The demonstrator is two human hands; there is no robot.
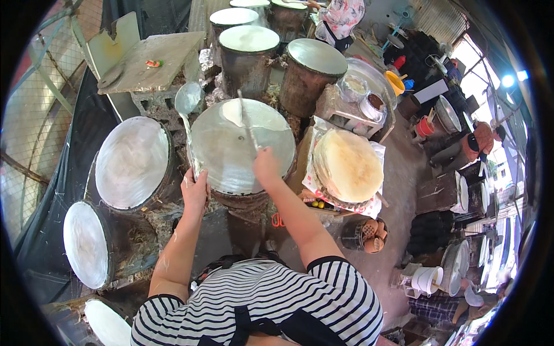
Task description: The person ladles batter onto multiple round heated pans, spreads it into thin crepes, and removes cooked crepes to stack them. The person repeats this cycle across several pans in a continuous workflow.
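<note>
In front of me is a round flat griddle (216,144) on a drum-shaped stove. A patch of white batter (233,112) lies on its far part, and a paler smear runs to the right. My right hand (267,166), slightly blurred, is closed around a thin stick-like spreader (249,123), which reaches across the griddle to the batter. At the griddle's left edge my left hand (195,187) grips the handle of a metal ladle (188,98). The ladle's bowl is up beyond the far left rim, beside the griddle.
A stack of thin round flatbreads (348,165) stands on the right. More griddles surround me, including one at left (131,162) and one behind (317,56). A bucket of perforated briquettes (371,235) is on the floor. Another person (341,22) works at the far side.
</note>
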